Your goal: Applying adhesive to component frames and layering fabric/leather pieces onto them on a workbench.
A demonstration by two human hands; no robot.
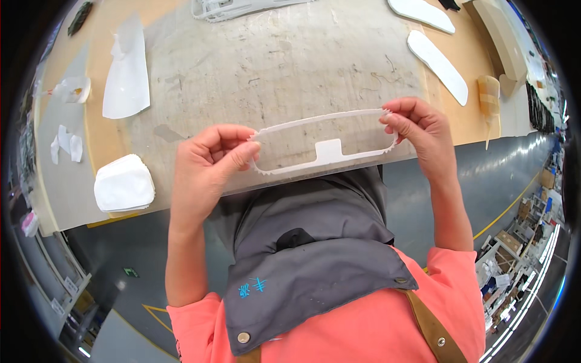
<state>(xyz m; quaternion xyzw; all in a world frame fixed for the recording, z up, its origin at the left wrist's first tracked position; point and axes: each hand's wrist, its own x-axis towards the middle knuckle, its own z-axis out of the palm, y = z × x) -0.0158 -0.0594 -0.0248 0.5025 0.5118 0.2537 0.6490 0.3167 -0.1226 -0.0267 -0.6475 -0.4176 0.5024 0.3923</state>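
Note:
I hold a thin white plastic frame [330, 151], an elongated loop with ragged edges and a small tab at its lower middle, stretched between both hands above the near edge of the workbench. My left hand [209, 166] pinches its left end between thumb and fingers. My right hand [420, 133] pinches its right end. The frame hangs level, just above my grey apron [308, 242].
The workbench carries a worn grey mat [272, 66]. A stack of white pads [124, 184] lies at the near left, a white sheet [127, 75] further back, two white elongated pieces [439, 60] at the right, and a glue bottle [489, 100] near the right edge. Grey floor lies below.

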